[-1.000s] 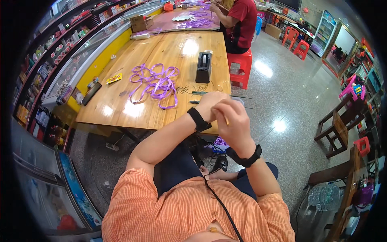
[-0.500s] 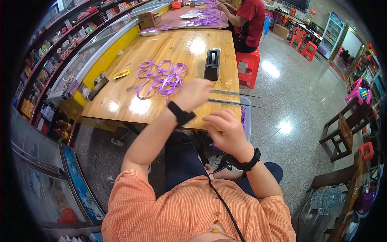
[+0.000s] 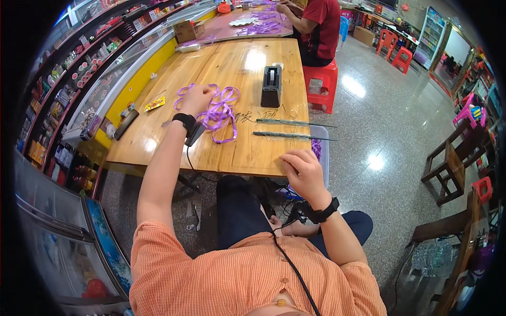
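Loops of purple ribbon (image 3: 220, 113) lie in a loose heap on the wooden table. My left hand (image 3: 196, 99) is at the heap's left part, its fingers bent down onto the ribbon in what looks like a pinch; the fingertips are partly hidden. At the table's near right edge, my right hand (image 3: 304, 171) has its fingers curled together toward the thumb. Whatever it may hold does not show. Just beyond it, two thin dark green sticks (image 3: 284, 135) lie roughly parallel, jutting past the table's right edge. A black tape dispenser (image 3: 271, 87) stands behind them.
A clear plastic bin (image 3: 322, 158) with purple pieces stands beside the table's right edge, under the stick ends. A yellow packet (image 3: 155, 104) and a dark elongated object (image 3: 126, 124) lie left. Farther off, a person in red (image 3: 321, 31) sits on a red stool (image 3: 322, 87).
My left hand has moved left and away from beside the sticks to the ribbon heap, shifting some loops. My right hand has moved slightly right and down toward the table's edge.
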### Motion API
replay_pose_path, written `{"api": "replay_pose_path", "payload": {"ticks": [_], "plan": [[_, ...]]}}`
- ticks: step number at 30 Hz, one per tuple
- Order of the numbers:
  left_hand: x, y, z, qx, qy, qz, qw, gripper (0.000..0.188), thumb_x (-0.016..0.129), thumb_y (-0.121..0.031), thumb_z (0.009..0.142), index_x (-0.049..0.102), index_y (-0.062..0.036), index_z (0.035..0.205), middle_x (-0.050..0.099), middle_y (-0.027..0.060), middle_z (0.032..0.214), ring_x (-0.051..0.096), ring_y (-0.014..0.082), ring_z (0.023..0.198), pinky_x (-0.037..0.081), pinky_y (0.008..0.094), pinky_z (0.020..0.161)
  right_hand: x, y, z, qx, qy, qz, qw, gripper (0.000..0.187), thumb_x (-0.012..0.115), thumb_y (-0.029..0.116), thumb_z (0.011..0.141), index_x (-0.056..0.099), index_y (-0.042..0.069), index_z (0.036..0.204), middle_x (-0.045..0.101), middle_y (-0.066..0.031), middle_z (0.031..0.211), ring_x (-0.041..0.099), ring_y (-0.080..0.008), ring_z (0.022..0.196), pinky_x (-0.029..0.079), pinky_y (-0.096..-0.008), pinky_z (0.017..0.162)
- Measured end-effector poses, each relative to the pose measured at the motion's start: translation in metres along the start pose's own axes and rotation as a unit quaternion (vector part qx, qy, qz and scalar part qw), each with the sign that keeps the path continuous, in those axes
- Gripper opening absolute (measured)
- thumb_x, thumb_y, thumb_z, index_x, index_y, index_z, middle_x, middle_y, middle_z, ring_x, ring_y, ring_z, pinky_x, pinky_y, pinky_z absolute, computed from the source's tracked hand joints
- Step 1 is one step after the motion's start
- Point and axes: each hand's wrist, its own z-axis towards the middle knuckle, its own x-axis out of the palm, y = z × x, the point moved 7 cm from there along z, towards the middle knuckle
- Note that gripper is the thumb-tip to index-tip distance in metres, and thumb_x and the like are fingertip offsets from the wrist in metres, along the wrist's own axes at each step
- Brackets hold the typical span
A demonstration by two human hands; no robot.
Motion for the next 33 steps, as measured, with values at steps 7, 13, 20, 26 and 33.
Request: {"api": "replay_pose_path", "payload": {"ticks": [7, 13, 20, 26, 33], "plan": [[-0.061, -0.122, -0.029, 0.069, 0.049, -0.448, 0.89, 0.025, 0.057, -0.026, 0.101, 0.064, -0.0023, 0.102, 0.069, 0.0041, 0.082, 0.064, 0.0133, 0.071, 0.051, 0.0305, 0.068, -0.001, 0.004, 0.001, 0.006, 0.001, 0.009, 1.0, 0.013, 0.069, 0.002, 0.079, 0.071, 0.004, 0.092, 0.068, -0.0086, 0.092, 0.064, -0.03, 0.087, 0.05, -0.0378, 0.078], [-0.063, -0.23, -0.104, 0.163, 0.273, -0.486, 0.814, 0.016, 0.054, -0.017, 0.103, 0.062, -0.0055, 0.109, 0.049, -0.0065, 0.068, 0.043, 0.0023, 0.054, 0.033, 0.0183, 0.05, -0.009, -0.005, 0.0, 0.076, -0.013, 0.067, 0.995, 0.021, 0.069, 0.0, 0.083, 0.069, 0.003, 0.104, 0.068, -0.0095, 0.102, 0.065, -0.0221, 0.083, 0.052, -0.0333, 0.073], [-0.002, -0.278, -0.149, 0.376, 0.27, -0.22, 0.859, 0.019, 0.062, -0.015, 0.098, 0.068, 0.0011, 0.104, 0.065, -0.0007, 0.078, 0.058, 0.0048, 0.069, 0.047, 0.0227, 0.062, -0.018, -0.004, 0.023, 0.255, -0.04, 0.415, 0.872, 0.029, 0.068, 0.006, 0.091, 0.064, -0.001, 0.118, 0.07, -0.0089, 0.096, 0.067, -0.0125, 0.078, 0.055, -0.027, 0.07], [0.017, -0.214, -0.1, 0.261, 0.213, -0.225, 0.914, 0.028, 0.066, -0.018, 0.094, 0.066, 0.001, 0.114, 0.068, 0.0056, 0.092, 0.063, 0.0118, 0.086, 0.051, 0.026, 0.077, -0.048, -0.042, 0.004, 0.308, -0.091, 0.389, 0.864, 0.023, 0.056, 0.009, 0.1, 0.065, -0.004, 0.116, 0.07, -0.0093, 0.089, 0.068, -0.0152, 0.077, 0.058, -0.0291, 0.072], [0.039, -0.076, -0.106, 0.184, 0.218, 0.029, 0.958, 0.027, 0.074, -0.022, 0.081, 0.07, -0.0053, 0.101, 0.067, 0.0116, 0.085, 0.064, 0.0249, 0.077, 0.051, 0.0377, 0.071, -0.055, -0.062, -0.033, 0.311, -0.158, 0.377, 0.858, 0.026, 0.058, 0.017, 0.101, 0.066, -0.004, 0.115, 0.069, -0.0091, 0.092, 0.067, -0.0147, 0.082, 0.055, -0.027, 0.075]]}}
